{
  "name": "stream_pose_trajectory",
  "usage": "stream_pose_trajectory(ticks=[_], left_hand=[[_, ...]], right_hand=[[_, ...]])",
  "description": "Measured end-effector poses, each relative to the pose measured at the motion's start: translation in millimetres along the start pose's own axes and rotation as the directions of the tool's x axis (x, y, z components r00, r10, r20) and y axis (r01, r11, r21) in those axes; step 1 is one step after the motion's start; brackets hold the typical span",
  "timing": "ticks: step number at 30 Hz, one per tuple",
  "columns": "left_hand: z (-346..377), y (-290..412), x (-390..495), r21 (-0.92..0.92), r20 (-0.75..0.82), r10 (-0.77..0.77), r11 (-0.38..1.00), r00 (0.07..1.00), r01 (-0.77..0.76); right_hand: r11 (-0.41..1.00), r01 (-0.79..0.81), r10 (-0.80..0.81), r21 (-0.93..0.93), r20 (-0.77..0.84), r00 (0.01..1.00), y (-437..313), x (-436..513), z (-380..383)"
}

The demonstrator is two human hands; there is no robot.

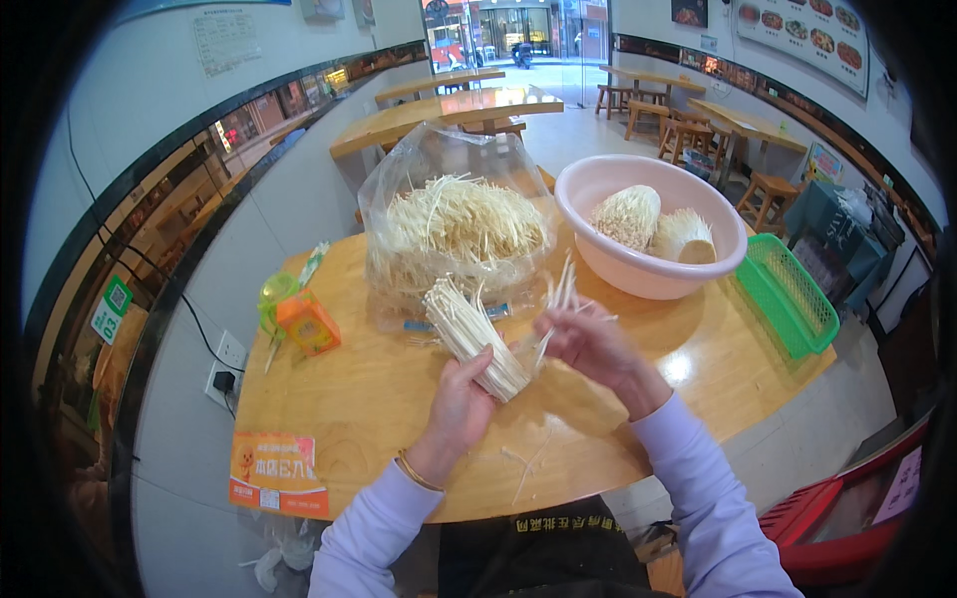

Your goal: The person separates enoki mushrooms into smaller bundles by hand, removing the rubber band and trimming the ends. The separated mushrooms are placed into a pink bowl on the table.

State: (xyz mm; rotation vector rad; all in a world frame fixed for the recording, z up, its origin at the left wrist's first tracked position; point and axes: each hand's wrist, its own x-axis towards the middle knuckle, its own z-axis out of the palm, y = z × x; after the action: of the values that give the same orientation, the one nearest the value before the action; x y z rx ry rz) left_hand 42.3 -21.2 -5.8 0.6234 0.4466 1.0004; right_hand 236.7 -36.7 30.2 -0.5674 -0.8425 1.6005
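Observation:
My left hand (465, 400) holds a bundle of enoki mushrooms (477, 340) over the wooden table (359, 418), its caps pointing up and left. Beside it, my right hand (587, 340), slightly blurred, grips a few loose enoki strands (562, 295). A clear plastic bag (385, 187) filled with a heap of separated enoki (463, 220) stands just beyond the bundle. To its right is a pink plastic basin (650, 278) with two thick enoki clumps (626, 217) inside. A few thin strands (527, 463) lie on the table near me.
A green plastic basket (789, 299) sits at the table's right edge. On the left are an orange box (308, 321), a green plastic container (278, 288) and an orange printed sheet (278, 475). A wall with a socket (228, 359) borders the left side.

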Motion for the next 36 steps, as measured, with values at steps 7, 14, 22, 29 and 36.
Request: stream_pose_trajectory(ticks=[7,14,22,29,36], left_hand=[[1,-4,0,0.098,0.081,-0.017,0.995,0.997,0.009],[2,-10,-2,0.265,0.087,-0.007,0.964,0.996,-0.016],[6,-9,-2,0.334,0.077,0.053,0.940,0.996,-0.076],[6,-4,-4,0.331,0.084,0.054,0.940,0.995,-0.079],[2,-5,0,0.201,0.108,-0.008,0.980,0.994,-0.014]], right_hand=[[0.929,-0.032,-0.007,-0.370,-0.103,0.995,-5,-1,-3],[0.722,0.034,-0.142,-0.691,-0.100,0.985,33,4,7],[0.677,0.177,-0.260,-0.714,-0.007,0.966,45,9,-3],[0.723,0.140,-0.216,-0.677,-0.029,0.976,41,5,-1],[0.798,0.140,-0.174,-0.586,-0.002,0.985,43,7,-4]])
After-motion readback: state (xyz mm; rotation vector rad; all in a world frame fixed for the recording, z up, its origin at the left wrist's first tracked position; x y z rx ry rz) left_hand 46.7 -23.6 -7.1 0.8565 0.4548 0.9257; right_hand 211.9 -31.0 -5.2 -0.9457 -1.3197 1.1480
